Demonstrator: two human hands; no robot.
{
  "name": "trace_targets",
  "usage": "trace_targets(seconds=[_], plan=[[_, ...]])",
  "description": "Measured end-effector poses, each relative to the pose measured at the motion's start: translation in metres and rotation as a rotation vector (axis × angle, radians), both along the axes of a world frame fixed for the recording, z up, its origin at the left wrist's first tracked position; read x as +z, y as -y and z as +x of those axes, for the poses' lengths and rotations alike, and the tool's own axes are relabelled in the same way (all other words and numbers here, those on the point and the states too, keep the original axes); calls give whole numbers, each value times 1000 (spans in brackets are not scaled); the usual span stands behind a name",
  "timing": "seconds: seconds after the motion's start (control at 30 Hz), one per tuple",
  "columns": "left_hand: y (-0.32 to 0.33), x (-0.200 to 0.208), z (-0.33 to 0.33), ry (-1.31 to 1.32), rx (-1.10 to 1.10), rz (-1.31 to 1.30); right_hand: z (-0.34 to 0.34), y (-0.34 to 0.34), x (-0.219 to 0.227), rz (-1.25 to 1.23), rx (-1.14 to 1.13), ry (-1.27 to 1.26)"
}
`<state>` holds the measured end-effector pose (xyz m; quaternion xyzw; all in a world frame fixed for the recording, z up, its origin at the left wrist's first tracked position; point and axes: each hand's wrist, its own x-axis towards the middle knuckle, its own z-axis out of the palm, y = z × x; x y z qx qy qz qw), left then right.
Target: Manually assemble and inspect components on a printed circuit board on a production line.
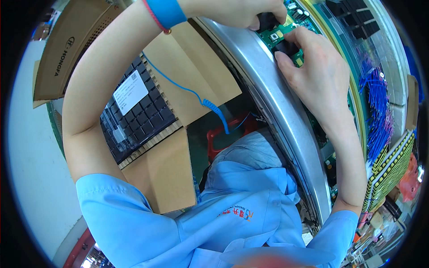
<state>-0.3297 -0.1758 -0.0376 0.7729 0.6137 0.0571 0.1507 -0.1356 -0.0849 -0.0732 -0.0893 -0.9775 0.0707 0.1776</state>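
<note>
Both my hands are over a green circuit board (279, 33) at the top of the head view, beyond a metal rail. My left hand (239, 12), with a blue strap on its wrist, pinches a black block-shaped component (267, 21) at the board's near edge. A little to the right, my right hand (317, 67) has its thumb and forefinger closed around another black component (286, 46) on the board. The fingers partly cover both components. Whether these parts are fully seated cannot be seen.
An open cardboard box (158, 172) on the left holds rows of black components (145, 114) under a white label. A coiled blue cord (212, 107) hangs near the red stool (212, 140). The silver rail (277, 89) curves past me. Blue wires (377, 109) and yellow-black strips (389, 167) lie right.
</note>
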Motion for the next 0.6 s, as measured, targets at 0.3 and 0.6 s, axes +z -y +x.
trace_targets(seconds=[0.3,0.6], plan=[[-4,6,24,35,-76,-44,27,3,-1,4,12,-79],[-10,7,29,-103,-111,-25,31,0,-6,21,39,-87]])
